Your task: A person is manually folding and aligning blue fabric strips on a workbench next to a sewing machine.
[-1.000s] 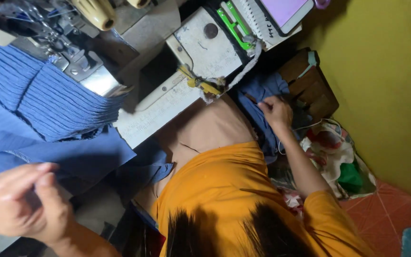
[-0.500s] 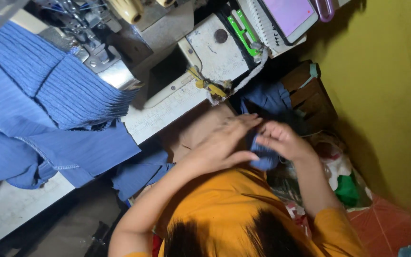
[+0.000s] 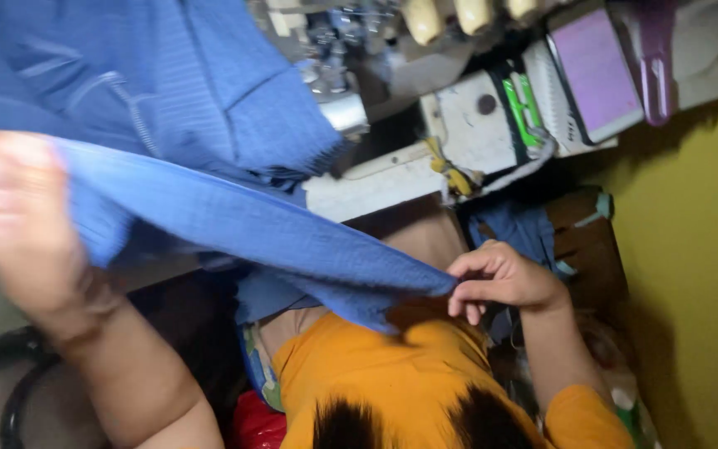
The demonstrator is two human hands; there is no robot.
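While blurred, cloth (image 3: 251,229) seemingly between grips.

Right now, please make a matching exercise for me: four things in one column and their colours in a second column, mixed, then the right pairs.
Things:
1. cloth strip held between left hand and right hand
2. shirt
3. wall
4. sewing machine

Colours:
a. orange
b. white
c. blue
d. yellow

Pairs: 1-c, 2-a, 3-d, 4-b

Matt ribbed blue cloth (image 3: 276,233)
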